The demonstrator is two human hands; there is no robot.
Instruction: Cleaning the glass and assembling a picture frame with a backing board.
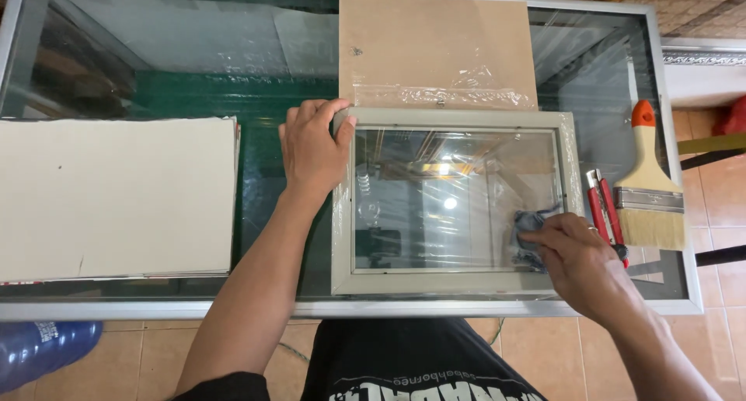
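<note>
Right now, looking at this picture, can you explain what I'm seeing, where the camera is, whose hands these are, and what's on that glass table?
The picture comes from a camera worn on a person's head, looking down at their own two bare hands. They stand at a glass-topped table with a metal rim. In the middle lies a pale grey picture frame with a glass pane. The left hand grips its top left corner. The right hand presses a small dark cloth onto the pane near the lower right. Behind the frame lies a brown backing board with clear wrap on it. At the left sits a stack of white boards. At the right lie a red utility knife and a wide paintbrush.
</note>
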